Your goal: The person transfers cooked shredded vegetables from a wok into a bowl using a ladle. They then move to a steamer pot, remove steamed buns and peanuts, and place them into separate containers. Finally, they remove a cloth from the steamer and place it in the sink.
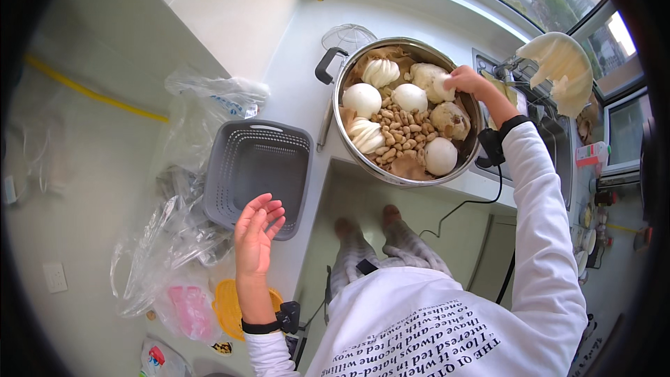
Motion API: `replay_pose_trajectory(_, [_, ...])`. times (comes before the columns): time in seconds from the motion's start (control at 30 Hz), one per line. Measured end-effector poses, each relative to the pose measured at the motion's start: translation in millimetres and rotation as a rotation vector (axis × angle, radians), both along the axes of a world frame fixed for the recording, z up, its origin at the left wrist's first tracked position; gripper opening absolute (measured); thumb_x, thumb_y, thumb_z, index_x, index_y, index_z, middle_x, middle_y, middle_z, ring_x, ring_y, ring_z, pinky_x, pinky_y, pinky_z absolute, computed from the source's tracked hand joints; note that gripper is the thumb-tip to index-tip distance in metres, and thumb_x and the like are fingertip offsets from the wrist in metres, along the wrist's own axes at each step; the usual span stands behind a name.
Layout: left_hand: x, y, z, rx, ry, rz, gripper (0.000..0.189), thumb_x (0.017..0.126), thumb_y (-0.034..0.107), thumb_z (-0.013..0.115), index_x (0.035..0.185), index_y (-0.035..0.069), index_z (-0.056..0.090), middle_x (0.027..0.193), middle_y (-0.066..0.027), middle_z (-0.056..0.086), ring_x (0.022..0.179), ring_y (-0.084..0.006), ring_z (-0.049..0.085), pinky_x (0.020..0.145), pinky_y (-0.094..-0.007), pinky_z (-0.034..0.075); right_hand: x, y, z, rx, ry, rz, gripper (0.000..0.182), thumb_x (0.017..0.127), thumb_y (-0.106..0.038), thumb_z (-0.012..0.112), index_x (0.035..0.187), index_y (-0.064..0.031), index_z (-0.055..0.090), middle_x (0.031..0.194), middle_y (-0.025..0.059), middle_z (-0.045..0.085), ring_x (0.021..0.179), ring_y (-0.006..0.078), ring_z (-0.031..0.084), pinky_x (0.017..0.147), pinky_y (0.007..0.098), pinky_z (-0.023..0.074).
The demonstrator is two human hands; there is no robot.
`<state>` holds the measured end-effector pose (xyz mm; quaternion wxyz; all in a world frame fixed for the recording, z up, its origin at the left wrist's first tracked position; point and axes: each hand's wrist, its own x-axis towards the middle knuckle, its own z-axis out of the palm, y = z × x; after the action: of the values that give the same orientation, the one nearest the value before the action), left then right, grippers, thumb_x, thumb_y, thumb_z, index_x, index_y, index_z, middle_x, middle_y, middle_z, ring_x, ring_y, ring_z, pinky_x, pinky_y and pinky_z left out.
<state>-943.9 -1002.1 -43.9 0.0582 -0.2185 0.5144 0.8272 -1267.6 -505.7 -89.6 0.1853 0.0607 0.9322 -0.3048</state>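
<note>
A large round steel pot with a black side handle sits on the counter, filled with steamed buns and unshelled peanuts. Smooth white buns and twisted rolls lie around the peanuts, with lumpy speckled buns at the right. My right hand reaches over the pot's right rim, its fingertips on a whitish piece at the upper right bun; whether that piece is separate, I cannot tell. My left hand is raised, fingers apart and holding nothing, above the near edge of a grey perforated plastic basket.
Clear plastic bags lie left of the basket, with a yellow plastic basket below. Behind the pot is a wire strainer. A sink and a red-and-white bottle are at the right. A cable hangs from the right wrist.
</note>
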Motion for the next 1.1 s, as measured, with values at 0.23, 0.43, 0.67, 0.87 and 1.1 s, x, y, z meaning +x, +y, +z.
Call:
replay_pose_trajectory(0.23, [-11.5,11.5,6.0,-0.004,0.029,-0.092,0.039,0.092,0.019,0.058,0.126,0.002,0.049,0.115,-0.0118,0.058,0.106,-0.0198,0.057,0.092,-0.0344,0.05,41.9,-39.0,92.5,-0.572,0.059,-0.153,0.025,0.082,-0.026,0.069,0.098,-0.0061,0.066,0.084,-0.0018,0.061,0.068,0.0043,0.051,0.055,0.0181,0.0361])
replay_pose_trajectory(0.43, [-35.1,44.6,35.0,0.127,0.137,-0.194,0.054,0.093,0.028,0.06,0.135,0.003,0.039,0.124,-0.0135,0.053,0.113,-0.0227,0.055,0.094,-0.0364,0.049,145.6,-199.9,147.7,-0.488,0.093,0.384,0.033,0.075,-0.022,0.076,0.097,0.0003,0.063,0.082,0.0038,0.062,0.078,0.0097,0.058,0.067,0.0267,0.0464])
replay_pose_trajectory(0.67, [-46.5,35.7,13.7,0.272,0.11,-0.155,0.047,0.097,0.029,0.054,0.133,0.001,0.039,0.122,-0.0185,0.054,0.111,-0.0303,0.057,0.092,-0.0391,0.053,238.5,-264.3,108.7,-0.597,0.371,0.572,0.054,0.079,-0.02,0.074,0.124,-0.0018,0.051,0.113,0.0135,0.053,0.099,0.0257,0.058,0.085,0.0367,0.0495])
replay_pose_trajectory(0.87, [-85.1,-28.1,-37.2,0.361,-0.131,0.112,0.033,0.096,0.026,0.055,0.113,-0.002,0.049,0.116,-0.0201,0.056,0.107,-0.0363,0.059,0.093,-0.046,0.053,263.3,-200.4,90.2,-0.522,0.154,0.394,0.033,0.082,-0.017,0.071,0.11,-0.003,0.062,0.103,0.0078,0.061,0.091,0.0185,0.06,0.076,0.0301,0.0494])
replay_pose_trajectory(1.1, [-113.8,-24.5,-70.0,-0.052,-0.381,0.145,0.078,0.082,0.033,0.065,0.146,0.011,0.025,0.155,-0.018,0.009,0.146,-0.0252,0.002,0.103,-0.0725,0.013,297.4,-132.7,86.3,-0.468,0.051,0.177,0.026,0.082,-0.014,0.07,0.102,0.0019,0.064,0.087,0.0108,0.066,0.078,0.0178,0.063,0.072,0.0307,0.0506])
